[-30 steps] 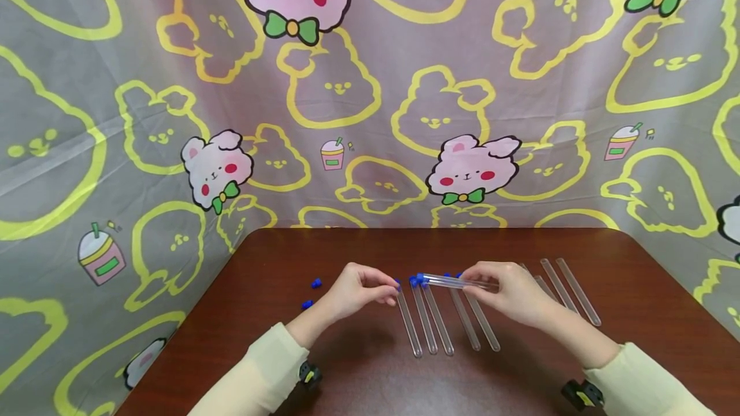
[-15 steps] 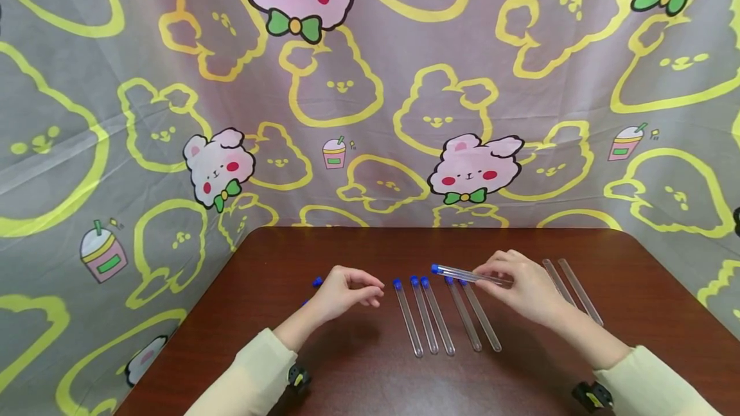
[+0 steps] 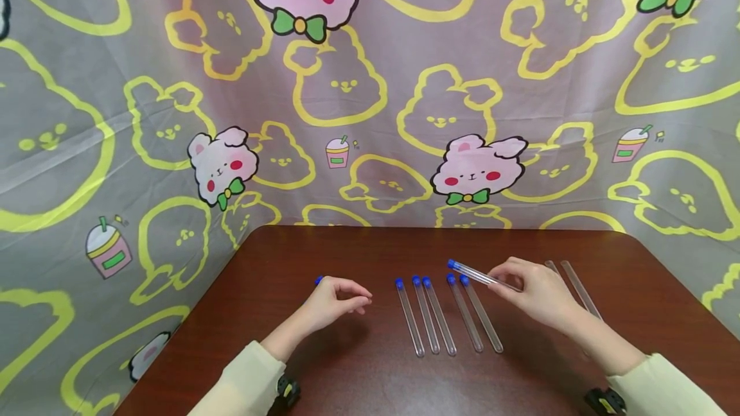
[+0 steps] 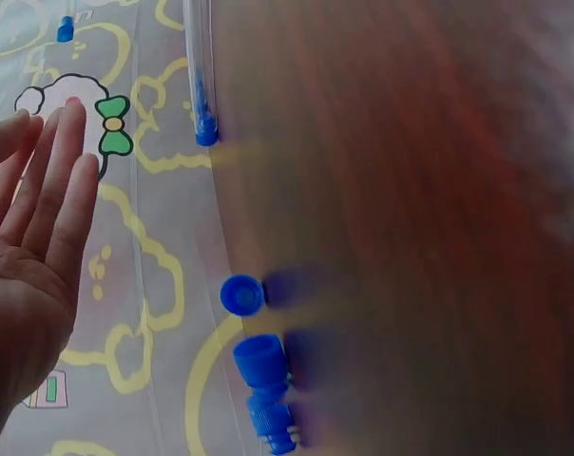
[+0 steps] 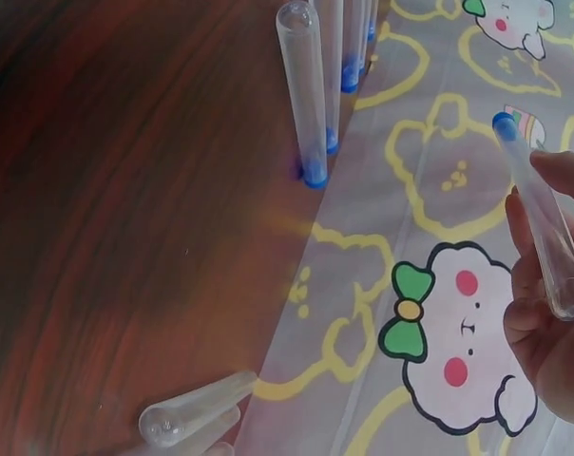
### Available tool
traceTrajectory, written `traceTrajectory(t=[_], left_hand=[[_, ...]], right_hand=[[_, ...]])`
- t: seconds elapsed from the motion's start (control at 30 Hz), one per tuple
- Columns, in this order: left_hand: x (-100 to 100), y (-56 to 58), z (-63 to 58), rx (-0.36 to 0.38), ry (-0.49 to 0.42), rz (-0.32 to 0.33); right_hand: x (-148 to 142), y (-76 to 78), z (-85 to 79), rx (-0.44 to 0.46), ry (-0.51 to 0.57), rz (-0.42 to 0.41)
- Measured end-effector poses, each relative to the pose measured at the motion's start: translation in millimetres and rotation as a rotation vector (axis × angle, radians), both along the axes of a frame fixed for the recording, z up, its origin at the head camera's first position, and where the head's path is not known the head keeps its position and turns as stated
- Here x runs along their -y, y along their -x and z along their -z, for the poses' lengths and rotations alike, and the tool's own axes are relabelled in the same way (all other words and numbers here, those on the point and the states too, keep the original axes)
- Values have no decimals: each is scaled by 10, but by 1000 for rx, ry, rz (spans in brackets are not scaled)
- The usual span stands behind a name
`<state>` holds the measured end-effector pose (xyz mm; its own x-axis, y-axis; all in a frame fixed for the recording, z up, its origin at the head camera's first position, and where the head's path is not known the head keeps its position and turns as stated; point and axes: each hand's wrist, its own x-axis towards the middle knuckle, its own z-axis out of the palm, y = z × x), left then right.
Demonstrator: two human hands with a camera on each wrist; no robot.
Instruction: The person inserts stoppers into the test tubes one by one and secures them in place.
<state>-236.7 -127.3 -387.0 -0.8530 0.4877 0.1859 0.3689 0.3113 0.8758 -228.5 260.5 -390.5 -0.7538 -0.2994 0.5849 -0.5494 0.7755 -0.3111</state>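
Observation:
My right hand (image 3: 537, 289) pinches a clear test tube (image 3: 475, 273) with a blue cap on its end, tilted above the table. In the right wrist view, thumb and fingers close round this tube's lower part. Several capped test tubes (image 3: 409, 316) lie side by side on the table between the hands, blue ends pointing away. My left hand (image 3: 331, 305) hovers left of them, holding nothing, with fingers extended and thumb near the fingertips. Loose blue caps (image 4: 260, 359) lie on the table near it; in the head view this hand mostly hides them.
At the right, test tubes without caps (image 3: 581, 287) lie beyond my right hand, partly covered by it. The dark wooden table (image 3: 370, 377) ends at a cartoon-printed cloth (image 3: 381, 114) behind and on both sides.
My left hand has left the capped tube ends and moved left. My right hand has carried the capped tube rightward, away from the row.

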Motion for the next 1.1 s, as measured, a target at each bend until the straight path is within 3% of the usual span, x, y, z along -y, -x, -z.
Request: traceTrajectory(t=[0.23, 0.47, 0.57, 0.67, 0.9, 1.1], left_hand=[[66, -6, -9, -45, 5, 9], [170, 178, 270, -64, 16, -2], [206, 197, 304, -62, 30, -18], [231, 186, 281, -63, 43, -27], [221, 32, 35, -84, 51, -14], [225, 12, -10, -75, 68, -25]], right_hand=[[-56, 8, 2, 66, -9, -5], [-96, 31, 20, 108, -21, 4], [-120, 51, 31, 140, -23, 16], [-150, 80, 52, 168, -31, 36], [-221, 182, 162, 168, -41, 16], [-205, 258, 234, 233, -37, 17]])
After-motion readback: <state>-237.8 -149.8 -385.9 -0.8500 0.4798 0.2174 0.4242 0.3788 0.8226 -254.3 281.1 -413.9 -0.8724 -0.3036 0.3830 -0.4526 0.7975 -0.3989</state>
